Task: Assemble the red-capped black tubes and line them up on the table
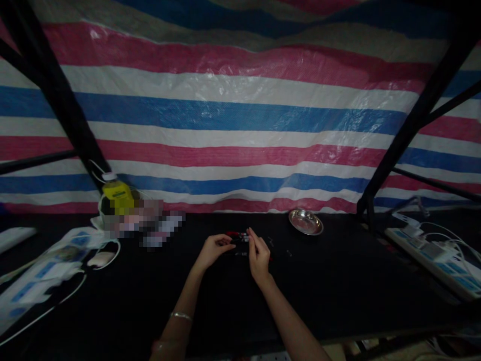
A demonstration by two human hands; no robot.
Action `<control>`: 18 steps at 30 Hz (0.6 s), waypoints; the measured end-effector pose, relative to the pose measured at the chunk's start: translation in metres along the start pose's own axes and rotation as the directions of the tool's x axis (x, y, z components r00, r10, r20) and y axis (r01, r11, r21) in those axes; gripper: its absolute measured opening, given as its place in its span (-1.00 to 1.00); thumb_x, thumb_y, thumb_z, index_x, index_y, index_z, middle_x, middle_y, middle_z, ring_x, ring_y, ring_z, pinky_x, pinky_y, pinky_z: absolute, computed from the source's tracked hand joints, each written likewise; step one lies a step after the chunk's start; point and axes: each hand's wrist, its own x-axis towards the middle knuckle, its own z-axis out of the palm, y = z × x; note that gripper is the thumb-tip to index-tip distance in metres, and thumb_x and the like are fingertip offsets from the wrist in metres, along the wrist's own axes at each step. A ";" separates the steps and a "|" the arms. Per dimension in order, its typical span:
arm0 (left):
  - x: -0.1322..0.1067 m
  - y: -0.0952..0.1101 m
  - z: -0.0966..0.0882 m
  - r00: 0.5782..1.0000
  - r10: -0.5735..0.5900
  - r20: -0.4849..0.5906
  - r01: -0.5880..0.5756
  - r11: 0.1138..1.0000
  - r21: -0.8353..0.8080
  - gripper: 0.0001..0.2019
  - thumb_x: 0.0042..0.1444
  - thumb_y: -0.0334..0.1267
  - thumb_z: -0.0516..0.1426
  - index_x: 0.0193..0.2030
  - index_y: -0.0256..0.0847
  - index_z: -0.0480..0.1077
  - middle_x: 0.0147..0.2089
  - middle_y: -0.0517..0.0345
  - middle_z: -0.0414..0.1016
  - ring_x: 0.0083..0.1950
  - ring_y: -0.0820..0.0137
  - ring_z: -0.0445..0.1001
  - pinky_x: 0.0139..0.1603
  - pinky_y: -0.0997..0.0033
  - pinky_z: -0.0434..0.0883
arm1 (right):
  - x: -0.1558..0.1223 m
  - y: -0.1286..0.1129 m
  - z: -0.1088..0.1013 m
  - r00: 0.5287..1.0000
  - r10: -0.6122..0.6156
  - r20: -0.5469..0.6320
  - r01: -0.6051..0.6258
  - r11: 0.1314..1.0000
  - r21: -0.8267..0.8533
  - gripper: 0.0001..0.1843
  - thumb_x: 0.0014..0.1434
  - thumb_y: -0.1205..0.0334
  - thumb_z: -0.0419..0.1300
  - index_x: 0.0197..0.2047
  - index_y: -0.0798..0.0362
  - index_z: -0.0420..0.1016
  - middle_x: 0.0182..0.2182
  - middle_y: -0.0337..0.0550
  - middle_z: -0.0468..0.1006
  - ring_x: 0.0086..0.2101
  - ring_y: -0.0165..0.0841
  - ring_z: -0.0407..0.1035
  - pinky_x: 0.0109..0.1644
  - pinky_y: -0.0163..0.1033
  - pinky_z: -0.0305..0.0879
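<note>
In the middle of the black table, my left hand is closed around the end of a small red-and-black handled tool that looks like pliers. Its metallic end points right, toward my other hand. My right hand meets that end with thumb and fingers brought together; whatever they pinch is too small to make out. A short, slim clear or metallic piece lies on the table between the hands. More tiny pieces are scattered to the right, and a red bit shows beside my right wrist.
A shiny round metal dish stands at the back right. Power strips with cables lie far right. At left are a yellow bottle, blurred-out items, a white cable and a blue-and-white plastic package. Black frame bars and a striped sheet stand behind.
</note>
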 end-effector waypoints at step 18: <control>0.000 0.003 -0.002 0.996 -0.088 -0.033 0.079 0.976 -0.204 -0.60 -0.13 0.05 0.19 -0.31 -0.28 0.48 -0.36 0.05 0.55 -0.42 0.44 0.40 -0.46 0.51 0.23 | -0.001 -0.004 -0.011 0.995 0.086 -0.047 -0.086 0.996 0.002 -0.71 0.24 0.18 -0.04 -0.16 0.09 0.46 -0.35 -0.08 0.51 -0.37 -0.36 0.36 -0.26 -0.24 0.33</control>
